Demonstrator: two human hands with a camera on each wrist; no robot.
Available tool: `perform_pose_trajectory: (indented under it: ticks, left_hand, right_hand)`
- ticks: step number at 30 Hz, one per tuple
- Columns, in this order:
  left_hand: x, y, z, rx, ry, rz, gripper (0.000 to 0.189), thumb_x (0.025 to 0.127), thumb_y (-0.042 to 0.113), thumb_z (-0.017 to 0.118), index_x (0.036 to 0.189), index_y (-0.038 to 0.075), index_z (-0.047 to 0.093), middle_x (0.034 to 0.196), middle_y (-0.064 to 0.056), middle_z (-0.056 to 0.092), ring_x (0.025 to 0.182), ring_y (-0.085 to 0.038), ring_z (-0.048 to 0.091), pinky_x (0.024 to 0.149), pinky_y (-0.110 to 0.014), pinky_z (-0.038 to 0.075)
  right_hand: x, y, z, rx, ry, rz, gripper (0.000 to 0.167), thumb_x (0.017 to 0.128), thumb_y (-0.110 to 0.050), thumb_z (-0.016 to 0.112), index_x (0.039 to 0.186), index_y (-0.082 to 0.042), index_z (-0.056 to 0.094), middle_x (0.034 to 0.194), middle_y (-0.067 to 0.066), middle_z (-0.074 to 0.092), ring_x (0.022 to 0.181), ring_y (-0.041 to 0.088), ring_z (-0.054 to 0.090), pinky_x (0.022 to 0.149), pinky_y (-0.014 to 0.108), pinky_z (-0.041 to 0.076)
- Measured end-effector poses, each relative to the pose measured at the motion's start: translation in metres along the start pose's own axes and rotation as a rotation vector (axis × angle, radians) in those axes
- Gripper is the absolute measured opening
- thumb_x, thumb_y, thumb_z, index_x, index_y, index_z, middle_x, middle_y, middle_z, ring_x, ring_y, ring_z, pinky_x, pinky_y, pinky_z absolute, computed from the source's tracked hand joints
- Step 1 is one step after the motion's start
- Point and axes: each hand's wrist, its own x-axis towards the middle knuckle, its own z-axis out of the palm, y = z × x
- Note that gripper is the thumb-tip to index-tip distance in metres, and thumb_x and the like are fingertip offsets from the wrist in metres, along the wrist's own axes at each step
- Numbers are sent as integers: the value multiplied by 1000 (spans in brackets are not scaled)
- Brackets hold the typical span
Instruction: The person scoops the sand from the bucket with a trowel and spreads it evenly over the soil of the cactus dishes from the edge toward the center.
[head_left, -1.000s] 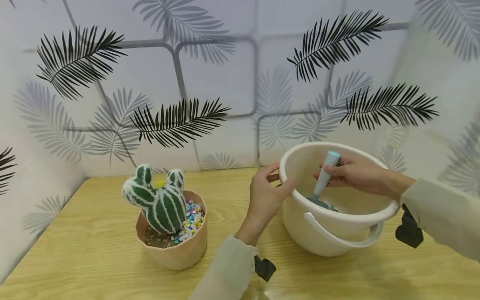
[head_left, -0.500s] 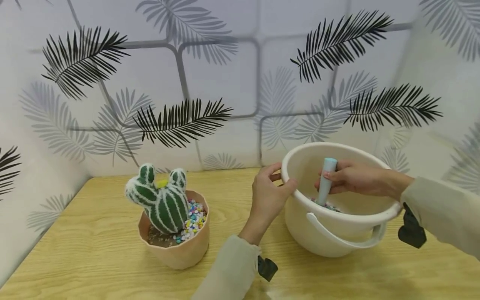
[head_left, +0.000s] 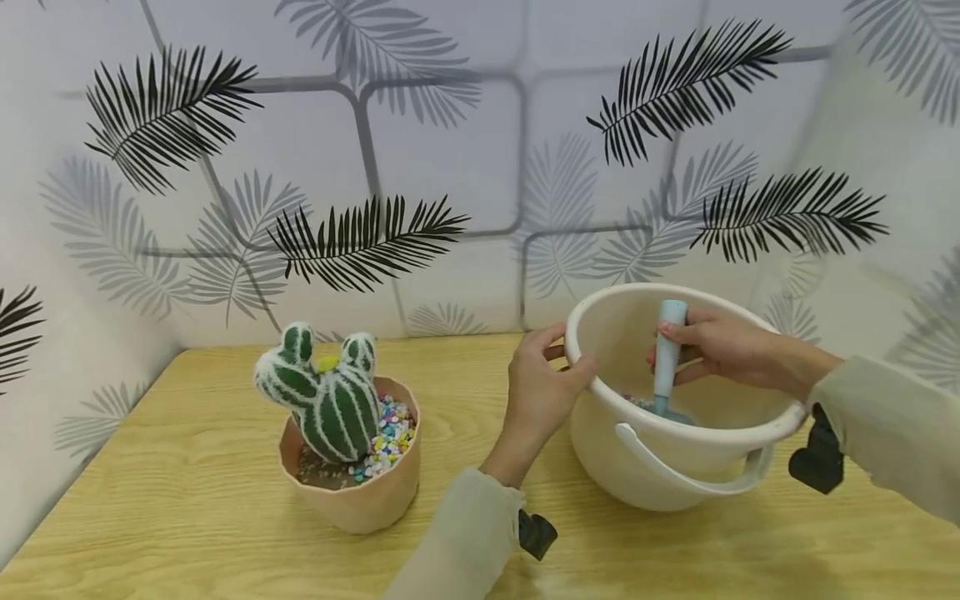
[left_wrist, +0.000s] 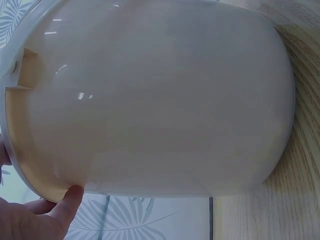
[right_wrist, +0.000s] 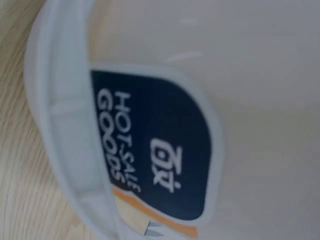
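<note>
A cream plastic bucket [head_left: 637,467] stands on the table at the right. My left hand [head_left: 543,383] grips its left rim, thumb lapped over the edge; the left wrist view shows the fingers [left_wrist: 65,210] against the smooth bucket wall [left_wrist: 170,110]. Inside the bucket, my right hand [head_left: 716,346] holds a small trowel by its light blue handle [head_left: 666,362], nearly upright. Its grey-blue blade [head_left: 675,416] is partly hidden by the front rim. Small colored pebbles [head_left: 637,402] show beside it. Only the bucket's dark label [right_wrist: 155,145] and wall fill the right wrist view, without the hand.
Left on the wooden table [head_left: 187,517] stands a peach pot [head_left: 367,504] with a green and white fuzzy cactus [head_left: 341,417], brown soil and colored pebbles [head_left: 390,437] on its right side. The bucket's handle [head_left: 675,479] hangs in front. A leaf-patterned wall covering [head_left: 450,283] rises behind.
The trowel dipped lower in the bucket, then came up again and shifted right, its blade now to the right of the pebbles. My left hand stays on the rim.
</note>
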Motion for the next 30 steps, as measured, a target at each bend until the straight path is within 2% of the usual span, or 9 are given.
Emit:
perform_pose_trajectory:
  ticks: [4,10,16,22,30]
  left_hand:
    - [0,-1,0,2,0,10,45,78,7,69,122,-1,62,124,-13,56,104,-21,60,77,-22,56]
    - [1,0,2,-1,10,16,45,78,8,69,122,0,62,124,-13,56,103,-20,60,77,-22,56]
    - [-1,-3,2,6,16,7,46,79,10,69,123,-1,61,124,-13,56,103,-21,60,78,-23,56]
    - [-3,-2,1,0,24,6,47,79,10,68,124,-1,61,123,-13,57,103,-22,60,77,-23,56]
    - [-6,-2,2,-15,25,26,48,79,10,69,123,-3,61,121,-15,58,102,-22,61,78,-24,56]
  right_hand:
    - [-1,0,-5,37,31,-33,27,105,-24,33,113,0,42,92,0,69,90,14,67,79,36,57]
    - [-4,-1,-13,134,67,-77,25,104,-26,37,105,-5,49,91,-1,71,89,13,69,75,33,58]
    - [-4,-1,-16,227,88,-70,27,103,-29,37,105,-4,46,91,0,71,89,13,69,74,31,58]
    - [-6,0,-19,414,98,-97,24,102,-27,41,98,-8,54,89,5,70,85,15,70,73,31,58]
    - [-14,-1,-20,526,140,-86,22,100,-28,44,96,-8,53,85,7,70,82,17,71,72,31,59]
